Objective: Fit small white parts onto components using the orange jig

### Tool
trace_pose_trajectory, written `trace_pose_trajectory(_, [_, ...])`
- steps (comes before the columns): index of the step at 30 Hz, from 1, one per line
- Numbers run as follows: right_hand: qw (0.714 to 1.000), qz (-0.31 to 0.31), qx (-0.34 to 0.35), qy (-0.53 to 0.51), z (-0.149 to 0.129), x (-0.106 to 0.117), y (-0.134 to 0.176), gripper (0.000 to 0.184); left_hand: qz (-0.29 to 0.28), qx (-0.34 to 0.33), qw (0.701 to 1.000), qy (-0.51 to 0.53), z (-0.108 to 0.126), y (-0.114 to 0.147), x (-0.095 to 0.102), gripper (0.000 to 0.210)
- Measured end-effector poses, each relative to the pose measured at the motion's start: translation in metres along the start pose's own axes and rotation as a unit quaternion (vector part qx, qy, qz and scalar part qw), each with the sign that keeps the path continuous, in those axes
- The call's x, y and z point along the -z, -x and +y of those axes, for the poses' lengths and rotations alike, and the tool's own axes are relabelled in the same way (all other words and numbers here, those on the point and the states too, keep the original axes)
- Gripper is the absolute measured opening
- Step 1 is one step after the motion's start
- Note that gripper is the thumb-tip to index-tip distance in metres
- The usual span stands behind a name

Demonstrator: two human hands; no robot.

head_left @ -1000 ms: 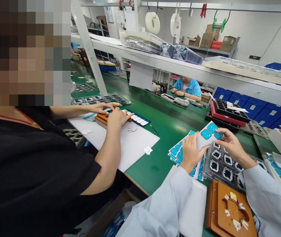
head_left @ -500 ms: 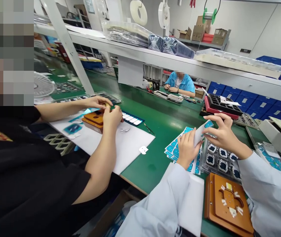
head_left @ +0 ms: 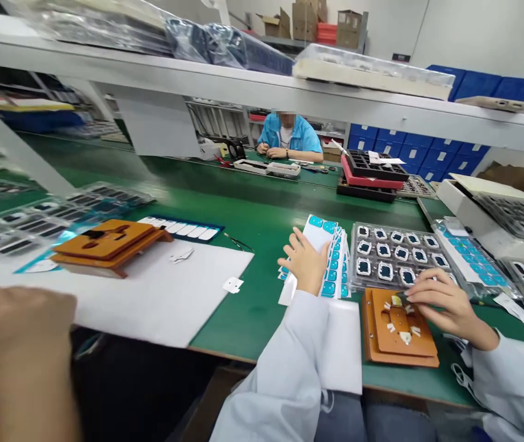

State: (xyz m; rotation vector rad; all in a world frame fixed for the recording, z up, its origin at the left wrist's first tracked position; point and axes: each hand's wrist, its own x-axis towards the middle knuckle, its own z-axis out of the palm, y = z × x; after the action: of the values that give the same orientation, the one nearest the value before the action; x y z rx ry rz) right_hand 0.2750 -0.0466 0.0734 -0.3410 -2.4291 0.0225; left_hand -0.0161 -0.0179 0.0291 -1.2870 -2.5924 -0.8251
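Note:
My left hand (head_left: 307, 263), fingers spread, is over a stack of white sheets with blue stickers (head_left: 329, 288), next to the topmost sheet. My right hand (head_left: 448, 304) is closed in a pinch at the top right of an orange-brown fixture block (head_left: 400, 355). A small dark piece seems to be between its fingertips, too small to name. Several small white tabs and a yellowish patch sit on the block's raised plate. Just behind it lies a clear tray of white-framed dark parts (head_left: 384, 250).
A white foam sheet (head_left: 342, 362) lies before my left hand. Left, a second orange-brown block (head_left: 105, 245) rests on a larger white mat (head_left: 151, 313). A neighbour's blurred arm (head_left: 27, 356) is at the lower left. A person in blue (head_left: 289, 138) sits across, beneath a shelf (head_left: 243, 89).
My hands have come down from holding a sheet up between them: the left to the sticker stack, the right to the fixture block. The neighbour's hands have left the other block.

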Motion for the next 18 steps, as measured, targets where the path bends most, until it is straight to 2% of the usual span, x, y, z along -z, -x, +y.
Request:
trace_pose_trajectory(3, [1.000,0.004,-0.007,-0.028,-0.001,-0.014,0.021,0.028,-0.042,-0.019,0.999,-0.020,0.001,0.004,-0.005,0.073])
trace_pose_trajectory(6, [0.999,-0.009,-0.005,-0.031,-0.005,-0.021,0.027,0.027,-0.063,-0.072,0.995,-0.022,0.007,0.011,-0.004,0.056])
trace_pose_trajectory(9, [0.999,-0.024,-0.016,-0.029,-0.011,-0.022,0.027,0.024,-0.044,-0.157,0.986,0.028,0.016,0.019,0.000,0.039])
trace_pose_trajectory(11, [0.999,-0.030,-0.022,-0.030,-0.015,-0.021,0.027,0.024,-0.023,-0.228,0.968,0.105,0.021,0.026,0.003,0.029])
trace_pose_trajectory(13, [0.999,-0.034,-0.017,-0.039,-0.018,-0.022,0.027,0.026,-0.019,-0.317,0.926,0.203,0.023,0.035,0.008,0.022])
trace_pose_trajectory(14, [0.998,-0.035,-0.013,-0.046,-0.018,-0.022,0.027,0.027,-0.031,-0.369,0.895,0.250,0.023,0.039,0.012,0.021])
trace_pose_trajectory(16, [0.998,-0.032,-0.014,-0.058,-0.019,-0.022,0.028,0.025,-0.083,-0.468,0.820,0.318,0.023,0.048,0.019,0.023])
trace_pose_trajectory(18, [0.997,-0.016,-0.022,-0.066,-0.017,-0.022,0.030,0.022,-0.149,-0.533,0.758,0.345,0.023,0.056,0.024,0.025])
